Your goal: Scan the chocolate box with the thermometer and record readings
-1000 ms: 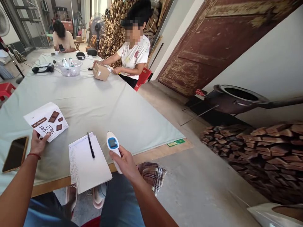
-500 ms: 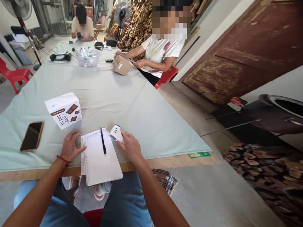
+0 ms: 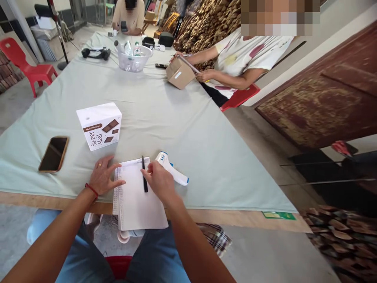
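My left hand (image 3: 103, 175) lies spread at the left edge of a stack of paper sheets (image 3: 141, 212), its thumb resting on the top page. On that page lies a black pen (image 3: 145, 184). The thumb of my right hand (image 3: 160, 181) reaches over the pen's middle, apart from the curled fingers; the pen still lies flat. Beside the knuckles, a white and blue infrared thermometer (image 3: 178, 176) rests on the tablecloth, free of my hand. Beyond my left hand stands a white "Super Meal" box (image 3: 103, 129), with a phone (image 3: 53, 154) lying left of it.
A pale green cloth (image 3: 206, 157) covers the table. Farther back are a clear plastic basin (image 3: 132, 63) with bottles and a black handled object (image 3: 96, 53). At the right side a person holds a cardboard box (image 3: 180, 74); another person sits at the far end.
My right hand has let go of the thermometer, which now lies on the cloth, and has moved left to the pen. My left hand stays by the sheets. The view has shifted.
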`<action>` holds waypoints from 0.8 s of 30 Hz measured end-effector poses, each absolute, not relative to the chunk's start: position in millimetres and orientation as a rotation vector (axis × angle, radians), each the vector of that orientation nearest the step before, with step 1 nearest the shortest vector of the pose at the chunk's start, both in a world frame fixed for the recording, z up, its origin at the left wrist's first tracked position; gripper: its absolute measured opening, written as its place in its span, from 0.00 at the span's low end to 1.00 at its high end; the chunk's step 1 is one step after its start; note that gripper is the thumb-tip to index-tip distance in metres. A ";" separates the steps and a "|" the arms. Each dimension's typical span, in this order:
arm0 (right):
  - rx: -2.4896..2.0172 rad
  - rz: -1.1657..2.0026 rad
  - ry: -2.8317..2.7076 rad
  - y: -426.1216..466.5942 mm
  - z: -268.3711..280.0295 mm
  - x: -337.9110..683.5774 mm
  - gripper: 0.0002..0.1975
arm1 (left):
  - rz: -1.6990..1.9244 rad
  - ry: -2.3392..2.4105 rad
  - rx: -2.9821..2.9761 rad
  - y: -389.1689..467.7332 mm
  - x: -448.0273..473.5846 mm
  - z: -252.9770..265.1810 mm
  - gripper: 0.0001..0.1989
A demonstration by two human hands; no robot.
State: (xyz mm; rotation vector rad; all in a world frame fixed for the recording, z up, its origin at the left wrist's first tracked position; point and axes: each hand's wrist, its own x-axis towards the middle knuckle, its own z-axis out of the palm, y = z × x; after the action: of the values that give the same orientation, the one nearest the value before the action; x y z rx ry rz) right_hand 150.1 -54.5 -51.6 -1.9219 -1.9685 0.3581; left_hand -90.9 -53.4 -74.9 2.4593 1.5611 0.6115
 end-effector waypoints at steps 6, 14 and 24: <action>-1.816 0.505 -1.952 -42.3 -58.3 131.0 0.11 | 0.604 1.585 2.460 -55.1 -88.0 -76.4 0.27; -1.062 0.997 -1.468 -70.6 -50.2 122.1 0.17 | 0.605 1.606 2.450 -56.5 -84.1 -75.8 0.27; -1.283 1.203 -1.287 -55.9 -61.4 100.4 0.14 | 0.631 1.584 2.432 -55.9 -83.6 -75.7 0.27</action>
State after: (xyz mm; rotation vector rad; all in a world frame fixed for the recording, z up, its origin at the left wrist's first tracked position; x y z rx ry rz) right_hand 100.4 -55.9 -61.4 -1.2826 -1.2870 1.2027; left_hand -83.6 -55.9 -75.7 2.4324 1.5843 0.6305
